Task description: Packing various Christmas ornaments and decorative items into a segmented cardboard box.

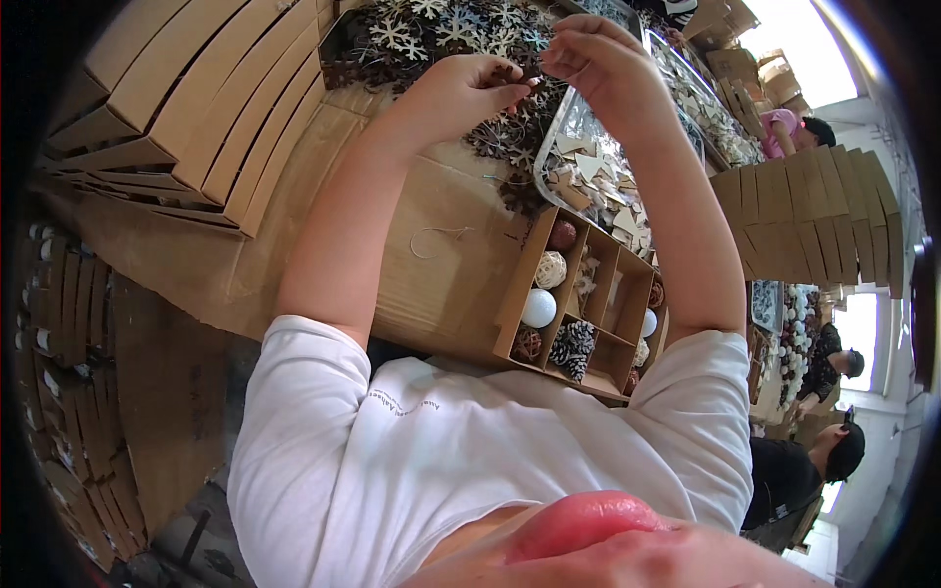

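Observation:
My left hand reaches over the far side of the work surface, thumb and fingers pinched on a small dark brown piece, mostly hidden by the fingers. Close to its right, my right hand has its fingers curled and pressed together; whatever they hold is too small to make out. Under and beyond both hands lies a heap of brown and pale snowflake ornaments. Nearer my body stands a divided cardboard box, holding a white ball, a woven ball and a dark pine cone.
A metal tray of pale wooden cutouts sits beside the box. Stacked cardboard boxes rise at the left, more at the right. A loose loop of string lies on the cardboard sheet. Other people are at the right.

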### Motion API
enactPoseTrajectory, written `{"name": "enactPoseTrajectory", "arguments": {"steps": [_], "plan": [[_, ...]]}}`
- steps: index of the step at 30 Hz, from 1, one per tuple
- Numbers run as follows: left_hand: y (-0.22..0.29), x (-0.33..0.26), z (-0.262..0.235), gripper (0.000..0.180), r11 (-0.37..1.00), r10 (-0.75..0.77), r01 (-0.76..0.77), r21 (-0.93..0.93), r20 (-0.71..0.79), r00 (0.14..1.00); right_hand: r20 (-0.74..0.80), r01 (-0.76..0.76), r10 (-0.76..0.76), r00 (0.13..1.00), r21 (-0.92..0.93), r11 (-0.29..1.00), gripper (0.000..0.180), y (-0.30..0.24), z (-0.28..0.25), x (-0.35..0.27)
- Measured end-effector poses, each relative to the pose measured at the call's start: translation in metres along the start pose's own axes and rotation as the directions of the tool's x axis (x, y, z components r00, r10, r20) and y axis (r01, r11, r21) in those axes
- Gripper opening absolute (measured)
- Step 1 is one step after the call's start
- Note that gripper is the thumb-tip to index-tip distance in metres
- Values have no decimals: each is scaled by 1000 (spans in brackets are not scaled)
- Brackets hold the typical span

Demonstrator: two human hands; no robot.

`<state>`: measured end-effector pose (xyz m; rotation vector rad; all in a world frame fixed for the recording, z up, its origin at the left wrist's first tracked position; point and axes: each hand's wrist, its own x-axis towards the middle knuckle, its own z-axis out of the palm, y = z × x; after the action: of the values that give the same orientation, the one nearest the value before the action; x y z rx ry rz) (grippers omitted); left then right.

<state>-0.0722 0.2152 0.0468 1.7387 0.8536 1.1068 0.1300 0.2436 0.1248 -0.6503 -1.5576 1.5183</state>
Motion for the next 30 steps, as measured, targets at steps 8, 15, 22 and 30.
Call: {"name": "enactPoseTrajectory", "arguments": {"steps": [8,15,22,30], "plan": [[8,-5,1,18,763,417,-187,618,-251,873,-155,-62,-83,984,-747,662,34,-2,27,0],[2,-3,10,25,759,477,-234,607,-274,835,-180,24,-221,959,-721,692,28,14,12,3],[3,-5,9,24,962,68,-38,269,-103,992,-291,7,-95,952,-290,957,12,-18,40,13],[-5,1,9,14,998,46,-45,-32,45,998,-266,-92,20,964,-263,960,9,-7,59,21]]}}
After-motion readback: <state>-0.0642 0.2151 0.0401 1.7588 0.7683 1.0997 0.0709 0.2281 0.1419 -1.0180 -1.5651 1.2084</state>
